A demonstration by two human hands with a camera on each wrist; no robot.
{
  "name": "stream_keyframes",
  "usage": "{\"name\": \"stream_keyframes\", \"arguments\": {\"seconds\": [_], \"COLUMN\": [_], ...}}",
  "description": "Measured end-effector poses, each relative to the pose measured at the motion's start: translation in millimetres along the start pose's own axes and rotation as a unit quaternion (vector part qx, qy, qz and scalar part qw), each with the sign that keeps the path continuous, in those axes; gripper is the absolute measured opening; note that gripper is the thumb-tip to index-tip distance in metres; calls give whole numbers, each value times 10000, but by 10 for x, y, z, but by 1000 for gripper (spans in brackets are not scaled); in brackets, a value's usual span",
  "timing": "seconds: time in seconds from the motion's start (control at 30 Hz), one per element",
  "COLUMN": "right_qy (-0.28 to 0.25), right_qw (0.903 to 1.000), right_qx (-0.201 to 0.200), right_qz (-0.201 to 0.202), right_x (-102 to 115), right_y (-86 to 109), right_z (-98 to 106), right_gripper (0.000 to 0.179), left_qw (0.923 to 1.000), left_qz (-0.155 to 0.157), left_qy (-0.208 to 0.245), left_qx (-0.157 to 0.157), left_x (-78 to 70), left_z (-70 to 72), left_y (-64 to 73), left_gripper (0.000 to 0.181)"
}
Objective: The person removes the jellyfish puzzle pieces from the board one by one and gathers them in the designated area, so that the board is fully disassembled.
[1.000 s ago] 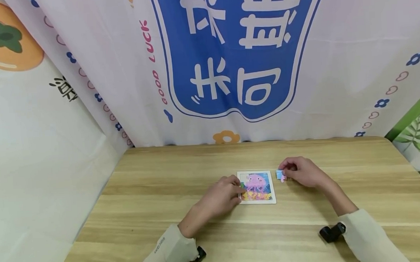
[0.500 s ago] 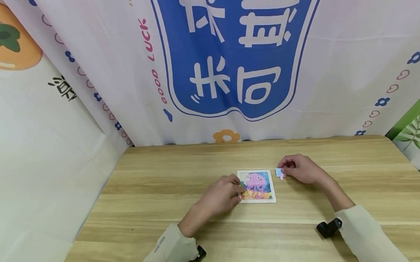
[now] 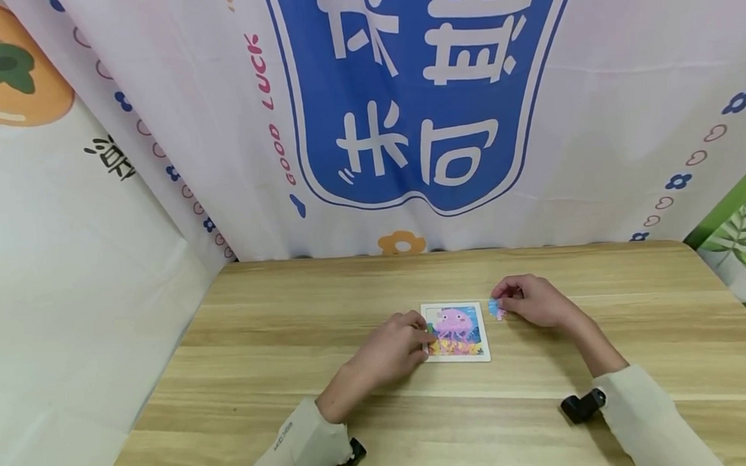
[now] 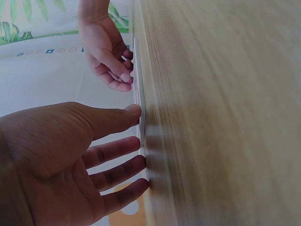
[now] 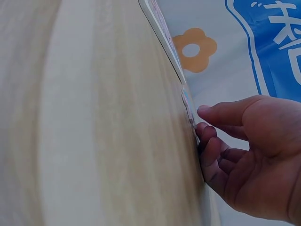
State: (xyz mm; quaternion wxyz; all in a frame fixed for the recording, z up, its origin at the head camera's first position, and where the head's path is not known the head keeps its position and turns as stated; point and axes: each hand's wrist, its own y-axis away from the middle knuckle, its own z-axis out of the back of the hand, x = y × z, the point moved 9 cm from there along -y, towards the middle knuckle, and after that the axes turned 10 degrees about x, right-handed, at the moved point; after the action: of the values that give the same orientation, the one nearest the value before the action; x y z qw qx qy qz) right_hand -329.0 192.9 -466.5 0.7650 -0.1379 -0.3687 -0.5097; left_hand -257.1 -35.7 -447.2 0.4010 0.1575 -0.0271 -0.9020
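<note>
A jigsaw puzzle board with a white frame lies flat on the table, showing a pink jellyfish over a blue and yellow seabed. A pale patch shows at the picture's upper left. My left hand rests at the board's left side, fingers mostly straight; in the left wrist view its thumb touches the board edge. Just right of the board is a small blue and pink puzzle piece, lying low at the tabletop. My right hand holds this piece by its edge between thumb and curled fingers, which partly cover it.
The wooden table reaches back to a printed white curtain with a blue emblem. Another white cloth hangs along the left side. Black wrist cameras sit at both sleeves, close above the table.
The puzzle piece has turned under my right fingers and shifted slightly left toward the board. My left hand and the board have stayed in place.
</note>
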Motion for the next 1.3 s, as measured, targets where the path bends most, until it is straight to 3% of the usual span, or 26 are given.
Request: {"name": "stream_keyframes", "arguments": {"seconds": [0.43,0.63,0.93,1.3], "right_qy": [13,-197,-108,-265], "right_qw": [9999,9996,9989,9984], "right_qx": [-161,1,164,329], "right_qz": [43,195,420,369], "right_x": [115,238,414,518], "right_y": [-20,-66,-171,-264], "right_z": [-19,-127,-270,-389], "right_gripper": [16,17,15,20], "left_qw": [10000,10000,10000,9997], "left_qz": [45,75,3,89], "left_qy": [-1,49,-12,-203], "left_qx": [11,32,-17,73], "left_x": [19,9,-3,-47], "left_z": [-16,-11,3,18], "left_y": [-7,11,8,-19], "left_gripper": [28,29,29,29]}}
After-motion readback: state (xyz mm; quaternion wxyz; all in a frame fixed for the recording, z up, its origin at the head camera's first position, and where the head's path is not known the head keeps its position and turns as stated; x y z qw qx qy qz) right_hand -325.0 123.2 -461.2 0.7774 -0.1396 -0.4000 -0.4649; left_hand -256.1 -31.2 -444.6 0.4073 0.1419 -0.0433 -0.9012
